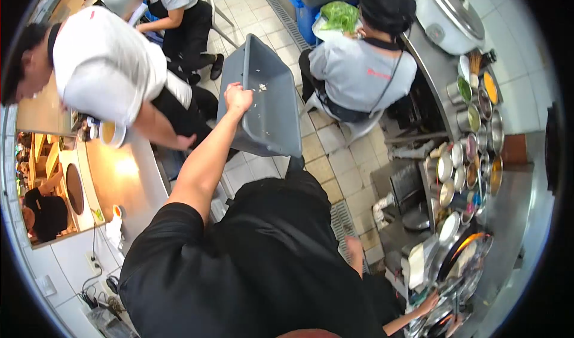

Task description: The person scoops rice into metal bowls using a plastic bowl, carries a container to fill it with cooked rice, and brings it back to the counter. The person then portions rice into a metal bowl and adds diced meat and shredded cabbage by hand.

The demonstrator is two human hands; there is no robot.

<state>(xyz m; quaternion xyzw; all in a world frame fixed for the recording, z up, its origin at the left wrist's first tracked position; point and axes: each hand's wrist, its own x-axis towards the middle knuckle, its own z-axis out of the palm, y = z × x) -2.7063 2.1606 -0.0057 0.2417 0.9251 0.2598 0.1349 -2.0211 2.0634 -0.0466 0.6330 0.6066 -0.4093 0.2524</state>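
Observation:
My left hand [238, 99] is closed around the near-left rim of a deep grey plastic bin [272, 101]. The bin hangs tilted over the tiled floor, with a few small pale scraps on its inner wall. My right hand [354, 248] is low at my right side above a floor drain grate [342, 224]; it is small and blurred, and its fingers cannot be made out.
A person in white [107, 69] leans in at the left by a steel counter [128, 170]. Another sits beyond. A seated person [365, 69] handles leafy greens [339, 16]. At right are sauce containers [445, 167], a flaming wok [466, 254] and a co-worker's hands.

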